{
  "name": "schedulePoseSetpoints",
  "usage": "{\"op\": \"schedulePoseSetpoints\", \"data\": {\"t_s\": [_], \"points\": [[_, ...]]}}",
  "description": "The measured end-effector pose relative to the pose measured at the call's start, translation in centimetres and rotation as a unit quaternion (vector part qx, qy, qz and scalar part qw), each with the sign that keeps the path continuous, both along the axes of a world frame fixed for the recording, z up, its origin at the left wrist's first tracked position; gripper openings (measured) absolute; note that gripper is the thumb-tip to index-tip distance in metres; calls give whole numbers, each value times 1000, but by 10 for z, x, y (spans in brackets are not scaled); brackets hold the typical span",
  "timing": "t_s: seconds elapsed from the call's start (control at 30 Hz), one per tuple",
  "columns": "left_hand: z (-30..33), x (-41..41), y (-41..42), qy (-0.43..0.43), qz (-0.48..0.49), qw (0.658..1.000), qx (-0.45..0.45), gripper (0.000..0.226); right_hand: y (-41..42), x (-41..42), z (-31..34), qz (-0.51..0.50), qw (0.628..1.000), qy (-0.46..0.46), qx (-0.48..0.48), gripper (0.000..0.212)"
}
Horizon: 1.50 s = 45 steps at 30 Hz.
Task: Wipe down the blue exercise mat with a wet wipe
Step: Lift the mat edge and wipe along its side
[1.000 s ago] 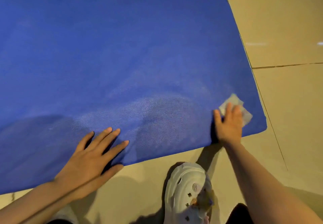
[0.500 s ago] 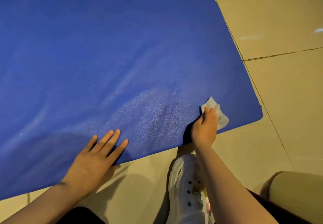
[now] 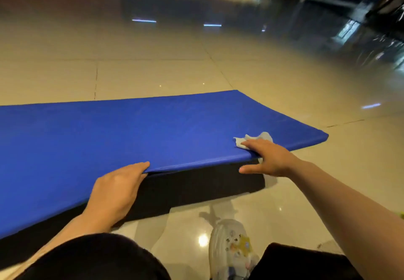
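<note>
one mat (image 3: 153, 131) (lifted) over tiles (image 3: 153, 72)

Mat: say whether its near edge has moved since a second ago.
Yes. The mat's near edge, flat before, is lifted off the floor by both hands.

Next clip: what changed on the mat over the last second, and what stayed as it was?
The near edge of the blue mat has lifted off the floor. The left hand, flat on top before, now grips that edge. The right hand moved to the edge too, thumb underneath. Unchanged: the wet wipe stays under the right fingers near the right corner.
</note>
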<state>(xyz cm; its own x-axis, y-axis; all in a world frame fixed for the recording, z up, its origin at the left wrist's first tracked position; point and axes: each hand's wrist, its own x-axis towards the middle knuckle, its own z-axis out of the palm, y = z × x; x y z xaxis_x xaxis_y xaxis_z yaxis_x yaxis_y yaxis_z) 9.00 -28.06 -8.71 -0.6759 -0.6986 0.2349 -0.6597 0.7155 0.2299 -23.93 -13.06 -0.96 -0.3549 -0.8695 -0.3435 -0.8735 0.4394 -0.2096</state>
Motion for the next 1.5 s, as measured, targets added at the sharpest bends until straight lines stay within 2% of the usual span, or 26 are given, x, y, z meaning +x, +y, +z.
{"op": "schedulePoseSetpoints", "data": {"t_s": [0.07, 0.13, 0.3, 0.37, 0.53, 0.7, 0.8, 0.9, 0.97, 1.03, 1.13, 1.23, 1.3, 1.4, 1.5], "points": [[35, 11, 3, 37, 35, 999, 5, 28, 8, 1, 46, 36, 994, 89, -43, 49], [60, 25, 5, 68, 79, 994, 11, 28, 21, 3, 88, 45, 983, 163, -77, 39], [110, 60, 19, 131, 134, 982, -6, 32, 56, 5, 148, 99, 941, 275, -171, 43], [124, 68, 18, 142, 141, 979, -30, 31, 61, 7, 152, 103, 920, 299, -232, 52], [179, 83, 16, 170, 129, 972, -101, 25, 80, 33, 158, 16, 871, 317, -375, 56], [251, 64, -17, 187, 87, 949, -238, 32, 81, 32, 190, -45, 859, 338, -382, 57], [306, 35, -50, 193, 93, 932, -291, 25, 74, 29, 225, -73, 846, 357, -390, 47], [333, 1, -89, 160, 139, 941, -263, 22, 50, 32, 238, -98, 855, 357, -363, 40], [321, -19, -99, 122, 149, 957, -219, 26, 32, 35, 230, -103, 868, 360, -327, 41], [293, -34, -99, 120, 133, 959, -218, 29, 18, 32, 226, -109, 870, 358, -322, 42], [277, -51, -77, 159, 91, 961, -207, 51, 7, 23, 234, -113, 882, 351, -295, 44], [285, -85, -46, 150, -10, 965, -213, 64, -1, 23, 242, -99, 892, 350, -269, 43], [287, -120, -19, 145, -59, 961, -226, 66, -5, 26, 242, -102, 890, 355, -267, 43], [277, -165, 6, 136, -59, 976, -159, 59, -1, 33, 245, -95, 893, 356, -258, 42], [274, -166, -5, 210, -72, 963, -153, 64, 5, 40, 258, -62, 901, 340, -261, 42]]}}
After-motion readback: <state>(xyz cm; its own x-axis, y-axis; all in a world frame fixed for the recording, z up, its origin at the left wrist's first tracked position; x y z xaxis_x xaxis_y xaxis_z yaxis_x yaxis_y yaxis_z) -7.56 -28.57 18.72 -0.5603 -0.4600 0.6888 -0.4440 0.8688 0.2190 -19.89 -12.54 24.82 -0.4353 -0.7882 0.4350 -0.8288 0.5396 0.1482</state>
